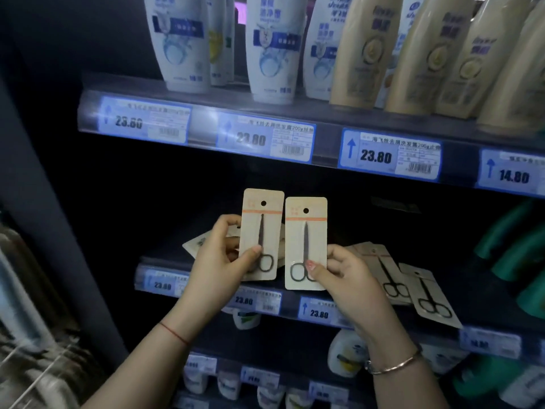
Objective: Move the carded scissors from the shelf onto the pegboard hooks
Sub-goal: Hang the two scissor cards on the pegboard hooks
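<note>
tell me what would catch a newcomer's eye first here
Two scissors cards held upright side by side at the centre: the left hand grips one card, the right hand grips the other. Next come the glowing blue price tags along the shelf edge above, under a row of white and tan bottles. More scissors cards lie flat on the shelf to the right.

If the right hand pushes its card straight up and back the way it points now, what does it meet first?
Probably nothing soon: the right hand aims its scissors card into the dark gap under the price rail. No hook shows there, and depth is unclear.
</note>
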### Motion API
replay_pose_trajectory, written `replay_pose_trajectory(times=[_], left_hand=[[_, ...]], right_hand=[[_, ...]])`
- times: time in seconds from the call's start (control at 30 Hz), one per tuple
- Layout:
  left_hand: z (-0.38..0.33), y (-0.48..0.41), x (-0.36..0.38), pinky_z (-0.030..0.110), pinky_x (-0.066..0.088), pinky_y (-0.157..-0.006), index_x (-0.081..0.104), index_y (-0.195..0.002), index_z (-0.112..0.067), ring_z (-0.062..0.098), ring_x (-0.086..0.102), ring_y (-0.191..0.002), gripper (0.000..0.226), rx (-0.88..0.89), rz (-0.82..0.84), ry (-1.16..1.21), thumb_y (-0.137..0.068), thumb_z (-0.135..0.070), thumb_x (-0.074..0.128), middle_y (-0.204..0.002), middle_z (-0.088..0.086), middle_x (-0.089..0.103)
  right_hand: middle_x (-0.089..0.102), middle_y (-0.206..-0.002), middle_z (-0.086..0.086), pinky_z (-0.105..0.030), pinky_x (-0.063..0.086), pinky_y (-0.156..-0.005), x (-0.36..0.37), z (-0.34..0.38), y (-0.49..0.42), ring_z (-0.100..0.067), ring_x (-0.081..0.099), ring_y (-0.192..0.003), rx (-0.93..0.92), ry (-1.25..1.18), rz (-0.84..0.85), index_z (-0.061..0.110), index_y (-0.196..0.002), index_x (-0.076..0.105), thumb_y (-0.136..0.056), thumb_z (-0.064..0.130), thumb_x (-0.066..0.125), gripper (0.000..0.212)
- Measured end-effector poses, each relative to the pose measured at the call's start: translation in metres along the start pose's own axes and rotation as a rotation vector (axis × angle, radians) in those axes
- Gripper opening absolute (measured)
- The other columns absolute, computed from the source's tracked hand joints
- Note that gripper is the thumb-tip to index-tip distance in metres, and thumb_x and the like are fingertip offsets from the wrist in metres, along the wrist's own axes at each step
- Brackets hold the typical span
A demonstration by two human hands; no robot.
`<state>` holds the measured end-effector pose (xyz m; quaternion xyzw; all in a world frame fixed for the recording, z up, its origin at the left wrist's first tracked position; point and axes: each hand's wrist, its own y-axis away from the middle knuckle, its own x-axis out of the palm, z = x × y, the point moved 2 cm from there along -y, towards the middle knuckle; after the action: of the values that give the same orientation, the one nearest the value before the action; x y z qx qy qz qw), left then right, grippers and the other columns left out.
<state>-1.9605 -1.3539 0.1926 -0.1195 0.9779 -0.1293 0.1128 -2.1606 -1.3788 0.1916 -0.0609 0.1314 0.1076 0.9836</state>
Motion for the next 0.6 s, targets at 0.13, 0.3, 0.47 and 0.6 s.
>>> replay_pose_trajectory(times=[0.13,0.3,0.47,0.6], left_hand=[[-0.005,0.022,-0.035,0.018,0.056,-0.063,0.05,-0.105,-0.035,0.006,0.072,-0.083,0.029,0.07,-0.002,-0.063,-0.088,-0.016,0.066,-0.093,-0.006,0.074],[-0.003,0.05,-0.102,0.023,0.055,-0.073,0.052,-0.104,-0.041,0.003,0.069,-0.092,0.033,0.13,-0.02,-0.039,-0.088,-0.016,0.065,-0.104,-0.018,0.069],[0.001,0.068,-0.183,0.035,0.057,-0.073,0.054,-0.107,-0.038,0.013,0.071,-0.08,0.031,0.163,-0.015,0.039,-0.086,-0.02,0.068,-0.09,-0.001,0.075],[-0.006,0.078,-0.242,0.021,0.053,-0.062,0.052,-0.105,-0.03,0.005,0.063,-0.062,0.031,0.229,0.019,0.099,-0.088,-0.006,0.063,-0.071,-0.002,0.074]], right_hand=[[0.079,-0.092,0.005,-0.022,0.056,-0.074,0.025,0.013,0.02,-0.011,0.075,-0.085,-0.02,-0.056,0.045,0.023,-0.095,0.071,-0.088,0.008,0.066,0.017],[0.079,-0.092,-0.001,-0.024,0.058,-0.075,0.07,0.037,0.043,-0.017,0.075,-0.087,-0.054,-0.106,0.063,0.017,-0.096,0.073,-0.082,0.009,0.071,0.017],[0.079,-0.089,-0.001,-0.029,0.059,-0.079,0.139,0.071,0.062,-0.018,0.075,-0.085,-0.142,-0.087,0.02,0.021,-0.087,0.076,-0.068,0.023,0.075,0.019],[0.079,-0.091,0.001,-0.023,0.058,-0.077,0.202,0.098,0.078,-0.013,0.074,-0.084,-0.232,-0.134,0.027,0.027,-0.086,0.076,-0.068,0.024,0.073,0.018]])
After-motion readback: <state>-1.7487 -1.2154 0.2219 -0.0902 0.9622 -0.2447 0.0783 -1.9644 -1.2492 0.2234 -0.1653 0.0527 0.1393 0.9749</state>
